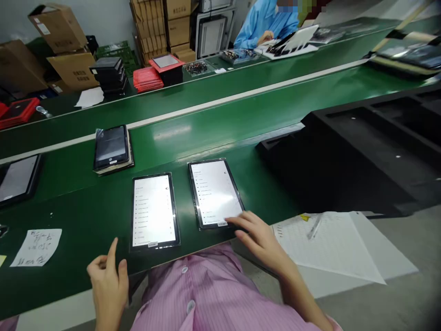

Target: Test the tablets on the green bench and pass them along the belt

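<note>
Two tablets with lit white screens lie face up on the green bench in front of me, each showing a settings-like list. My right hand (257, 236) is over the lower right corner of the right tablet (215, 191), fingers stretched out at its bottom edge; whether they press on it I cannot tell. Left of the other tablet (154, 211), my left hand (109, 280) hovers at the bench's near edge. Its index finger points forward, the thumb is apart, the other fingers are curled, and it holds nothing.
Black foam trays (344, 156) fill the right side. Paper sheets (330, 243) with a pen lie below them. A handwritten note (37, 247) rests at left. Stacked tablets (112, 147) stand on the green line (206, 115). Across it sits a person in blue (265, 23).
</note>
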